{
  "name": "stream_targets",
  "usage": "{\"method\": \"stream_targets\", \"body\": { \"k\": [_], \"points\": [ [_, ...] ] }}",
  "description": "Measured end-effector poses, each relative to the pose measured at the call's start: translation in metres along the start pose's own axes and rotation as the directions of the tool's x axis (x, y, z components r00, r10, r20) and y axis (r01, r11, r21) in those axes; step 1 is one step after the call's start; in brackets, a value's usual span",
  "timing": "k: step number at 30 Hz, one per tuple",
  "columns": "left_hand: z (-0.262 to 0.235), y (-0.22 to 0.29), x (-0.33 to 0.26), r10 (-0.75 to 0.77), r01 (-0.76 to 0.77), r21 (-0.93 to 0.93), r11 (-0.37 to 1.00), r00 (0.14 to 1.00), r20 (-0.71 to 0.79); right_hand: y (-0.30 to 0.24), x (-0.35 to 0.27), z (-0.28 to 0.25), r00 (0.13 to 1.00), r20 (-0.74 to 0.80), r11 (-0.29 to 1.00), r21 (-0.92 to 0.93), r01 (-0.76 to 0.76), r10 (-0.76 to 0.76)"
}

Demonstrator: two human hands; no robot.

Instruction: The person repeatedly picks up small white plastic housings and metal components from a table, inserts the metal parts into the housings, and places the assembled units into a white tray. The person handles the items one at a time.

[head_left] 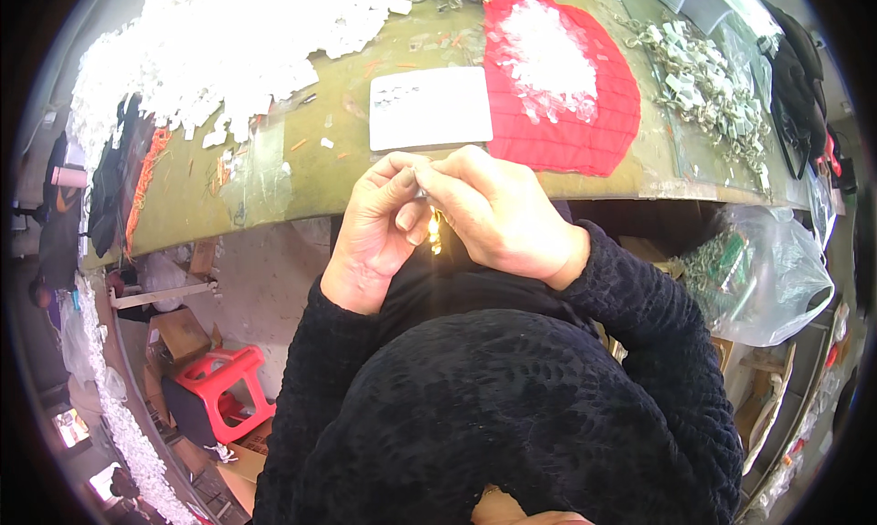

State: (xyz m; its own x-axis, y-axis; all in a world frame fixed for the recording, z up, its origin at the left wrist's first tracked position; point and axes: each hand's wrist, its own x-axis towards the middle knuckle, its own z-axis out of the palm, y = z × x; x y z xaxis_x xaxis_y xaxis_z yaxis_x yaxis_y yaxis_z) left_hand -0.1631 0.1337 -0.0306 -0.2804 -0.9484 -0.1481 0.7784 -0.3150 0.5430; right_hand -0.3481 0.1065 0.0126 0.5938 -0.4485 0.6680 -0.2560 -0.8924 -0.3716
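Two bare hands meet at the near edge of a green desk (301, 173), forearms in dark knitted sleeves (639, 315) rising from below. The left hand (376, 228) curls its fingers inward, and the right hand (498, 210) arches over it; together their fingertips pinch a small gold-coloured metal piece (435, 230) that hangs between them, just off the desk edge. Behind the hands lie a white card (429, 107) and a red mat (585, 114) strewn with white bits. A heap of white pieces (228, 41) covers the far left, tagged metal hooks (708, 91) the right, and a clear plastic bag (776, 274) sags below the desk
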Motion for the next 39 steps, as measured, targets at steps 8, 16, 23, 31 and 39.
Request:
{"method": "stream_targets", "body": {
  "k": [8, 16, 23, 31, 39],
  "points": [
    [0.024, -0.013, 0.006, 0.094, -0.084, 0.166, 0.983, 0.994, -0.053, 0.013, -0.009, -0.008, 1.000, -0.020, 0.997, -0.079, 0.000, -0.002],
    [0.046, -0.009, 0.005, 0.234, -0.168, 0.589, 0.790, 0.971, -0.038, 0.010, -0.008, -0.023, 0.995, -0.065, 0.995, -0.060, -0.080, 0.076],
    [0.051, -0.005, -0.002, 0.197, -0.132, 0.620, 0.774, 0.980, -0.037, 0.011, -0.009, -0.022, 0.991, -0.122, 0.997, -0.049, -0.055, 0.049],
    [0.056, -0.024, 0.001, 0.343, -0.249, 0.570, 0.783, 0.937, -0.063, 0.002, -0.015, -0.017, 0.984, -0.098, 0.985, -0.076, -0.158, 0.150],
    [0.044, -0.010, 0.009, -0.030, 0.038, 0.104, 0.994, 0.996, -0.079, 0.027, -0.014, -0.041, 0.989, -0.087, 0.993, 0.018, -0.119, 0.120]
  ]
}}
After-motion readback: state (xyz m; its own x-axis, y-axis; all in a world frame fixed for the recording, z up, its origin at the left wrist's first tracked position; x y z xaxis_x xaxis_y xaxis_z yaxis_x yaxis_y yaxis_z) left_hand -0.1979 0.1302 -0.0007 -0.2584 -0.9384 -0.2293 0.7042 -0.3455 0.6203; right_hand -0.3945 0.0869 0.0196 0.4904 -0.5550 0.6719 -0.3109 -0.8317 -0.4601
